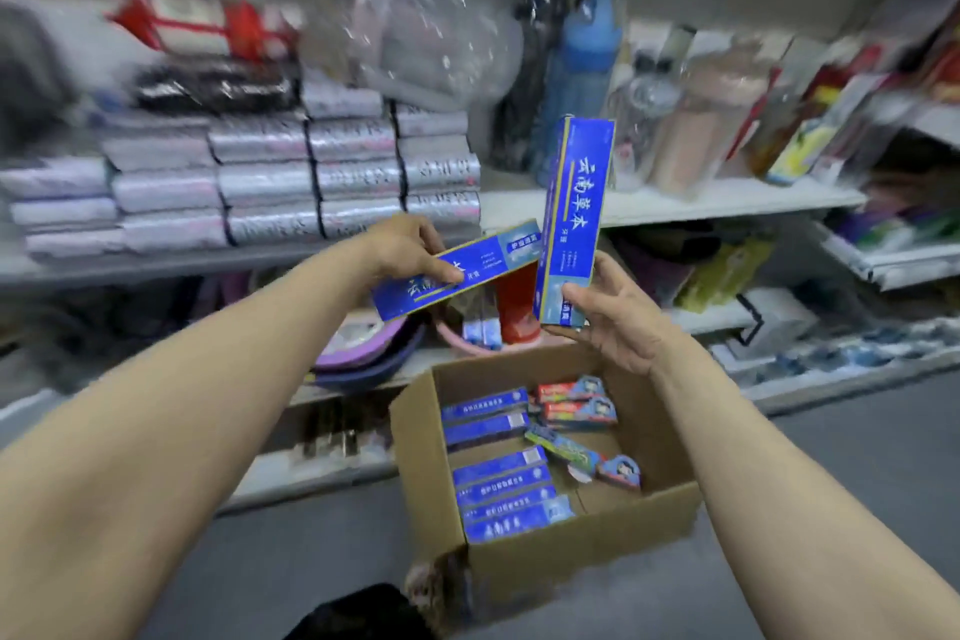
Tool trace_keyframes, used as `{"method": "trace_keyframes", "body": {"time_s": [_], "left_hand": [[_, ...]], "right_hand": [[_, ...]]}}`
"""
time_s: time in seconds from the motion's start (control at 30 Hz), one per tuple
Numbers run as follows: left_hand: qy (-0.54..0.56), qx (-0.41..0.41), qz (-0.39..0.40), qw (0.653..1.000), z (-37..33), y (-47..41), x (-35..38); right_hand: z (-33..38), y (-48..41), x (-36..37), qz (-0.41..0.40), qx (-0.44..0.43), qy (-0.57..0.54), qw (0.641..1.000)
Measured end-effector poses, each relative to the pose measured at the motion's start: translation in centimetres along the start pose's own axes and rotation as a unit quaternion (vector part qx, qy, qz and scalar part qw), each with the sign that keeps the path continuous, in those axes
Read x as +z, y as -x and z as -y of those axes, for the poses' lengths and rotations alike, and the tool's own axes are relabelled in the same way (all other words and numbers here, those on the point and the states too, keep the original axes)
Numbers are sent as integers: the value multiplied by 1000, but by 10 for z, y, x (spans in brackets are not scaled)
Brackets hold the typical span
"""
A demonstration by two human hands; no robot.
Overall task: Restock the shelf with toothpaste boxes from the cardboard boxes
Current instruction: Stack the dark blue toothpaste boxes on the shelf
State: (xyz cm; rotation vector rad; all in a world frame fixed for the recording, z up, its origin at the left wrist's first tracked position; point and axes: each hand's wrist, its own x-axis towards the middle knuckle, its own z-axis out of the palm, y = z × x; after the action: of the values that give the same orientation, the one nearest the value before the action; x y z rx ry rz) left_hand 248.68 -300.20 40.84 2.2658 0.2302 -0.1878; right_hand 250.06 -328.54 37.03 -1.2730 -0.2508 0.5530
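My left hand [410, 250] grips a blue toothpaste box [493, 257] that lies almost flat, tilted up to the right. My right hand [618, 317] holds a second blue toothpaste box [574, 208] upright by its lower end. Both boxes are raised in front of the white shelf [675, 203], above an open cardboard box [582, 556] on the floor. Inside it lie several blue toothpaste boxes [501, 489] and a few red and green ones [571, 405].
Stacks of silver-wrapped packs [270, 182] fill the shelf on the left. Water bottles [582, 83] and packaged goods stand on the right. Basins [363, 353] and a red item [517, 312] sit on the lower shelf. Grey floor surrounds the cardboard box.
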Motion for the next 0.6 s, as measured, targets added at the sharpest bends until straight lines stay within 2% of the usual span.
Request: {"method": "trace_keyframes", "body": {"time_s": [0.17,0.27,0.6], "left_hand": [[-26,51,-74,996,-23,26,-84],[-33,73,-99,992,-36,38,-130],[-73,140,-141,977,-64,40,-245]], "right_hand": [[63,-18,48,7,-78,25,997],[104,-32,79,-29,-134,52,989],[224,-100,146,-58,-258,101,959]]}}
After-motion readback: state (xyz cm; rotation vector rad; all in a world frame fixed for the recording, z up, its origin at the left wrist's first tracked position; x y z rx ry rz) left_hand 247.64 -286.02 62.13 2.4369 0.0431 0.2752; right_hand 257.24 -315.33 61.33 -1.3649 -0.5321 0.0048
